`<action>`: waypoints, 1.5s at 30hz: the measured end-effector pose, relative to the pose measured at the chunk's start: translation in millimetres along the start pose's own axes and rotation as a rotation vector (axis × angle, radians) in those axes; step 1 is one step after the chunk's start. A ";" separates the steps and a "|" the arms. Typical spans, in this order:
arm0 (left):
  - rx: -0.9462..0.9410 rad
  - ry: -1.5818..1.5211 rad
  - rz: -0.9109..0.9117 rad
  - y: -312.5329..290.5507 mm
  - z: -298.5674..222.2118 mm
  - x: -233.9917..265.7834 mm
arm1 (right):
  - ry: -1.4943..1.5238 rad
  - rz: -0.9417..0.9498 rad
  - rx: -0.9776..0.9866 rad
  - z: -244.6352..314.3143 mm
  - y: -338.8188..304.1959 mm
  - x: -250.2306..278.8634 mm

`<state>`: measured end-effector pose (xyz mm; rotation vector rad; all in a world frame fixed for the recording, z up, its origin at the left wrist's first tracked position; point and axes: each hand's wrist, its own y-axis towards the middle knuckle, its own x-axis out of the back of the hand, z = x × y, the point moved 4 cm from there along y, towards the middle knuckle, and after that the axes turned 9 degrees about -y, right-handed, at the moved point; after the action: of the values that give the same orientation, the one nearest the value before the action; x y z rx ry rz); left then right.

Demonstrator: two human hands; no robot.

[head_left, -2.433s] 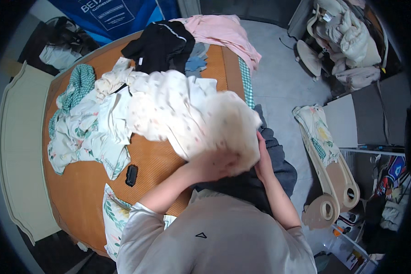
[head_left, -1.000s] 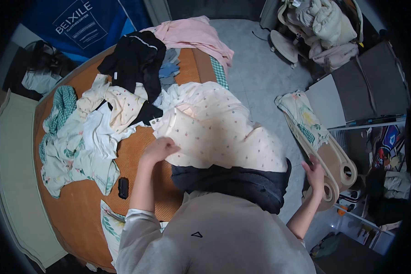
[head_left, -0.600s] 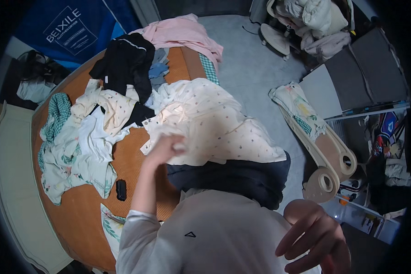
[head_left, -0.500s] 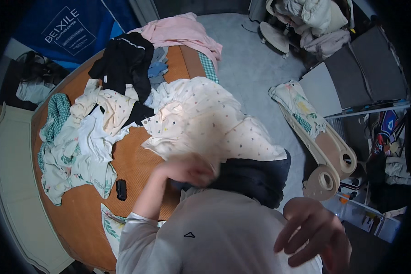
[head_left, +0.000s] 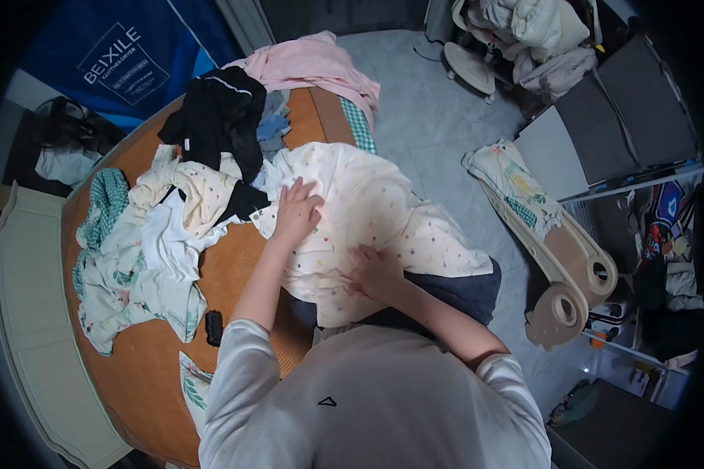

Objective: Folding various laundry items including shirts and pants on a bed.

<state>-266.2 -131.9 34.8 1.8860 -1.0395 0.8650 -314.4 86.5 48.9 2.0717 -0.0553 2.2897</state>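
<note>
A cream cloth [head_left: 352, 180] with small scattered motifs spreads across my lap and the bed's edge, wrinkled. On its left part rests my left hand [head_left: 297, 214], fingers spread and palm down. My right hand [head_left: 374, 275] lies lower on the same cloth, near my waist, with its fingers stretched toward the left and slightly smeared by motion. Neither hand grips the fabric visibly. Dark trousers [head_left: 461, 295] show below the cloth's right edge.
On the brown bed mat [head_left: 235, 258] lie a black garment [head_left: 215, 117], a white shirt [head_left: 168, 242], a leaf-print garment [head_left: 117, 297], a pink cloth [head_left: 313, 62] and a small black case [head_left: 213, 328]. A beige plastic frame [head_left: 559, 250] stands on the floor at right.
My left hand has moved up and forward onto the cloth. My right hand has come in from the lower right and now lies on the cloth. The cloth's lower part now reaches closer to my waist.
</note>
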 end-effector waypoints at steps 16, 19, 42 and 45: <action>0.145 -0.139 0.467 121.2 -160.6 2.9 | 0.236 -0.592 0.173 -13.3 40.6 157.4; 0.142 -0.280 0.519 108.2 -179.9 -13.1 | 0.095 -0.593 0.351 -13.6 35.7 128.4; -0.174 -0.701 0.194 38.0 -244.0 108.0 | 0.428 -0.475 -0.272 -139.6 -16.1 156.0; -0.024 -0.642 0.093 44.9 -227.4 97.4 | 0.235 -0.413 -0.192 -130.1 24.1 178.0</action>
<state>-305.5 18.7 232.3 2.1616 -1.5128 0.2805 -462.8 73.2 213.2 1.5411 0.1428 2.1525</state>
